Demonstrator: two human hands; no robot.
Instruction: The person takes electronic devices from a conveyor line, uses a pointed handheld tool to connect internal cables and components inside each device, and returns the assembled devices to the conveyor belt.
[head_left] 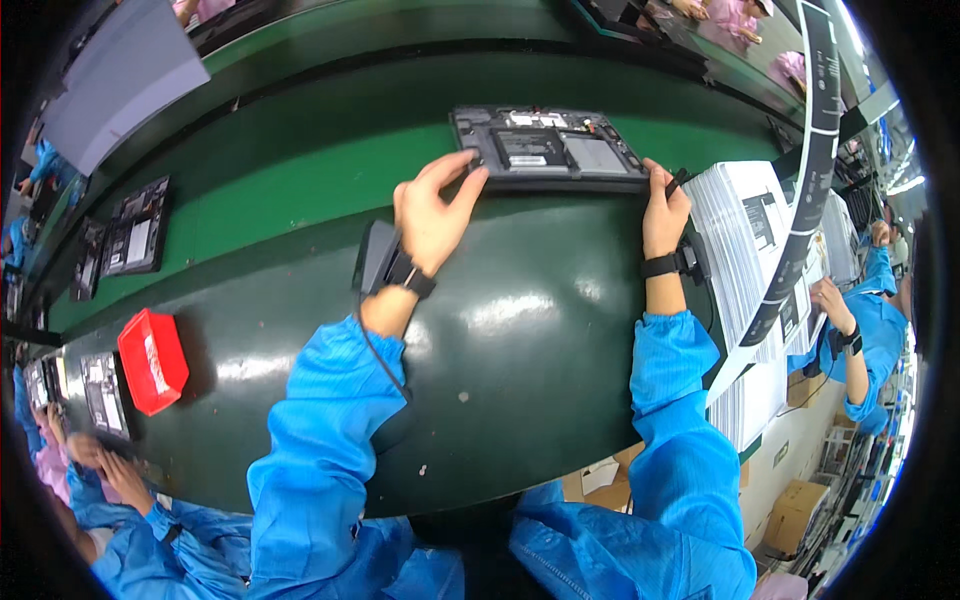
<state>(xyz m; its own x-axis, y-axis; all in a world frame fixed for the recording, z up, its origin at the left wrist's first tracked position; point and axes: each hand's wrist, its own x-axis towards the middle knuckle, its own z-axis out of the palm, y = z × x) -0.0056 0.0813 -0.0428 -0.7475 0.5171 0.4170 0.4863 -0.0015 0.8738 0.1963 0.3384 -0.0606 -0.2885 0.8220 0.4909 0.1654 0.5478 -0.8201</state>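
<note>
An open laptop base (552,178), its inner parts facing up, is held by both corners at the far side of the dark green worktop. On its left corner my left hand (435,212) is closed, thumb and fingers on the edge. My right hand (664,215) grips the right corner, fingertips at the rim. A short black stick-like item (677,183) shows beside those right fingers; I cannot tell whether they hold it. Inside the base lie a black labelled block (530,148) and a grey rectangular part (593,155). Whether the base touches the surface beneath is unclear.
A stack of white printed sheets (735,250) stands right of my right hand, with a dark printed strip (800,215) curving before it. At left are a red tray (152,362) and more laptop bases (137,230). Co-workers in blue sit at both sides.
</note>
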